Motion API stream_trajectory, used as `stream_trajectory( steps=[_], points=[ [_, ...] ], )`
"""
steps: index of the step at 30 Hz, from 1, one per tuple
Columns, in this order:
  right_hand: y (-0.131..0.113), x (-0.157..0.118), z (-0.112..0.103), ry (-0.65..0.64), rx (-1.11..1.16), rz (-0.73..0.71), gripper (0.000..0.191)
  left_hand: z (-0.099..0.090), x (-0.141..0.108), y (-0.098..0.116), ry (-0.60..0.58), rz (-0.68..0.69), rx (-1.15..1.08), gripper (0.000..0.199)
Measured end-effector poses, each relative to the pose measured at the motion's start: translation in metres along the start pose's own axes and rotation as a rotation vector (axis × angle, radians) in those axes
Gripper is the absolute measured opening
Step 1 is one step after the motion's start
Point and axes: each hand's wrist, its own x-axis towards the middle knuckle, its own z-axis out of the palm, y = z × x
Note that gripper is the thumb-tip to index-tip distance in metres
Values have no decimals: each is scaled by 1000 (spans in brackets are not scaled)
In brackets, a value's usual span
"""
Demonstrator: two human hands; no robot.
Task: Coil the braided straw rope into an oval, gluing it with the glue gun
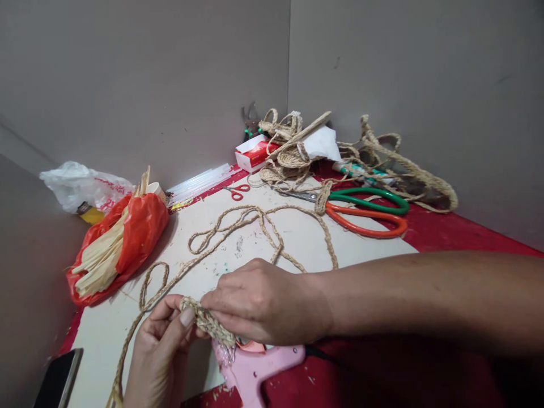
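A small braided straw piece (212, 327) is held between both hands near the bottom centre. My left hand (164, 345) pinches its left end, thumb on top. My right hand (259, 300) reaches in from the right, its fingers closed along the upper side of the piece. Just below lies a pink glue gun (259, 368), partly hidden by the braid and my right hand. A long braided cord (212, 241) loops over the white board (170, 323) beyond my hands and runs down the left side of my left hand.
A red bag of pale husks (147, 226) stands left, glue sticks (199, 184) behind. Small red scissors (237, 192) and large scissors with green and orange handles (365, 212) lie farther back, near braid coils (293, 158). A phone (59, 379) is at lower left.
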Motion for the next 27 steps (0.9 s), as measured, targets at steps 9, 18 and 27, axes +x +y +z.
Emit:
stream_trajectory(
  steps=[9,18,27],
  points=[
    [-4,0,4,75,57,16,16,-2,3,-2,52,22,-57,22],
    [-5,-3,4,99,132,-37,30,1,2,-15,-57,62,-55,27],
    [-6,-3,6,-148,135,194,45,-19,24,-18,5,84,46,36]
  ],
)
